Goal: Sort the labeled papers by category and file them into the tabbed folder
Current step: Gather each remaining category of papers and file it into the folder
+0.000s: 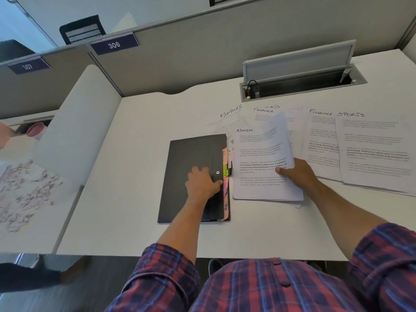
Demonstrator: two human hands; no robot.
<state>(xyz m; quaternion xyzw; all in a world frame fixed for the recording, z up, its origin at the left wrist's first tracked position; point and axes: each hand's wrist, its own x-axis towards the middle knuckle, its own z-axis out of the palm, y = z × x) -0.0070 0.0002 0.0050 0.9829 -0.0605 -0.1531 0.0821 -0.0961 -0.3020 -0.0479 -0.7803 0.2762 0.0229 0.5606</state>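
A black tabbed folder (pixel 193 176) lies closed on the white desk, with pink and green tabs (pixel 225 174) sticking out along its right edge. My left hand (pixel 203 183) rests flat on the cover, fingertips at the right edge near the snap button. My right hand (pixel 297 173) grips a sheet headed ADMIN (pixel 261 163) by its right side, thumb on top, and that side curls up. More sheets lie fanned behind: FINANCE (pixel 231 111), another FINANCE (pixel 322 140) and SPORTS (pixel 373 152).
An open cable hatch (pixel 301 79) with a raised lid is set into the desk behind the papers. A grey partition with a plate reading 306 (pixel 114 45) closes the back. A rounded divider (pixel 76 131) bounds the left; the neighbouring desk has a pink cup (pixel 36 129).
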